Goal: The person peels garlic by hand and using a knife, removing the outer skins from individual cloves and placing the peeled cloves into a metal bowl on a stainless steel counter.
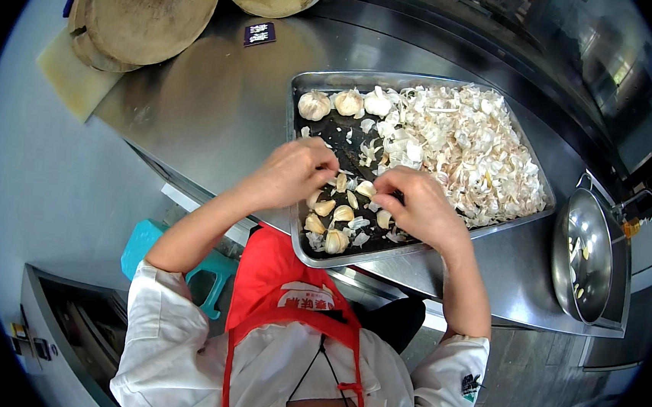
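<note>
A metal tray (pixel 296 144) lies before me. My left hand (pixel 300 170) is over its left part, thumb and fingertips together; a thin whitish bit, perhaps garlic skin, shows at the fingertips. My right hand (pixel 412 201) is bent just right of a pale garlic clove (pixel 366 189); whether it touches or holds anything is hidden. Between and below the hands lie several garlic cloves (pixel 343 213) and loose skins on the dark tray bottom. Whole garlic bulbs (pixel 314 105) line the far left edge. A large heap of garlic skins (pixel 462 145) fills the tray's right part.
A steel bowl (pixel 581 264) with some peeled cloves stands at the right end of the steel counter (pixel 225 98). Round wooden chopping boards (pixel 152 6) lie at the back left, near a small dark packet (pixel 260 34). A turquoise stool (pixel 211 272) stands below the counter's near edge.
</note>
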`<state>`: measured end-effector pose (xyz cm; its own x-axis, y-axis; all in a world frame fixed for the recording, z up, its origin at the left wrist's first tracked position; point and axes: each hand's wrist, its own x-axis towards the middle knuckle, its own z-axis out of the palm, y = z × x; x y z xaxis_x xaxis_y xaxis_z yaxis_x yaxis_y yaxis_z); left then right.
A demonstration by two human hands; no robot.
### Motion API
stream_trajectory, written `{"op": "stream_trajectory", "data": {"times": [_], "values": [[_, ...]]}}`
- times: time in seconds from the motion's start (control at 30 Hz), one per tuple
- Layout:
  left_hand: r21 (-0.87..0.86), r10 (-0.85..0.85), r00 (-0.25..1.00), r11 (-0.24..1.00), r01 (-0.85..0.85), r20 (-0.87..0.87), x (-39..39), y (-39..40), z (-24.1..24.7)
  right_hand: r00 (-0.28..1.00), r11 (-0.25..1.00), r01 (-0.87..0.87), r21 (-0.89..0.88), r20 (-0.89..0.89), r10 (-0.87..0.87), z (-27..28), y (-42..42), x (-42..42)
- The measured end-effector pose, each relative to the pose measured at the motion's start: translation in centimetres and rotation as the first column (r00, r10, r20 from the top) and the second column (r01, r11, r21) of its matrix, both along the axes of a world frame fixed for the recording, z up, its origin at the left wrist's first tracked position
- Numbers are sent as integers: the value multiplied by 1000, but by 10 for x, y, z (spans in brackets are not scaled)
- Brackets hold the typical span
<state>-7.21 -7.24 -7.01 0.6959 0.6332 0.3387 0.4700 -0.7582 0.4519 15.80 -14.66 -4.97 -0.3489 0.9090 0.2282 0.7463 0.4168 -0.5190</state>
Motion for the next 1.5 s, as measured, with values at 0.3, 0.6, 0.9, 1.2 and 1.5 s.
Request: {"op": "stream_trajectory", "data": {"times": [0.3,0.6,0.9,1.2,1.5], "values": [[377,193,909,925,-43,-369,2,16,-10,886,962,270,46,379,-267,-25,-4,43],[273,301,886,939,-210,-352,22,43,-21,921,966,178,187,314,-231,-31,1,30],[59,103,944,994,-89,-314,21,63,-32,899,981,143,128,399,-183,-46,15,30],[64,169,947,985,-157,-273,26,51,-26,882,964,268,-4,404,-243,-40,27,31],[25,128,972,992,-126,-196,25,52,-31,829,767,456,-452,-98,-550,9,20,115]]}}
